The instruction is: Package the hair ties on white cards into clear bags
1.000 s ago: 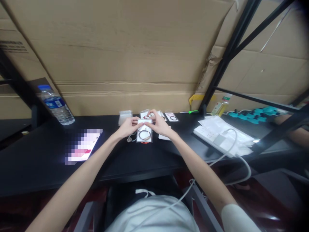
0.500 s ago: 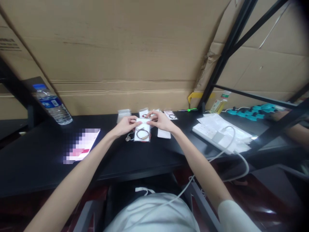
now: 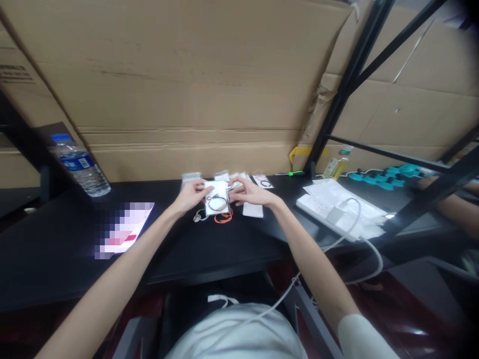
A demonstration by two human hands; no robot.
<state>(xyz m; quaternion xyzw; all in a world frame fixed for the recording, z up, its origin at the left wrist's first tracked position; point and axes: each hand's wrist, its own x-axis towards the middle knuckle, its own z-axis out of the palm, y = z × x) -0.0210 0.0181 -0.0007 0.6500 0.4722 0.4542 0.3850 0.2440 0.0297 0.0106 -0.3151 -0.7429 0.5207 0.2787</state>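
My left hand (image 3: 190, 196) pinches the upper left corner of a small clear bag (image 3: 214, 189) with a white card and a dark cord bracelet (image 3: 217, 203) inside. My right hand (image 3: 250, 192) is beside the bag's right edge, thumb and fingers apart; whether a fingertip touches the bag I cannot tell. Below the bag, an orange cord bracelet (image 3: 223, 218) lies on the black table, partly covered. A pale bracelet with a round charm (image 3: 197, 216) sits to its left. Under and beside my right hand is a white card (image 3: 253, 210).
Behind my hands lie a stack of clear bags (image 3: 191, 176) and a bagged black bracelet (image 3: 263, 181). A lit phone (image 3: 130, 227) and water bottle (image 3: 83, 167) are left. At right are a power strip (image 3: 318, 209) with cables, papers, and another person's arm (image 3: 456, 207).
My right hand has come off the bag's top edge and opened at its right side. The bag has tilted and shifted slightly left, uncovering the orange bracelet.
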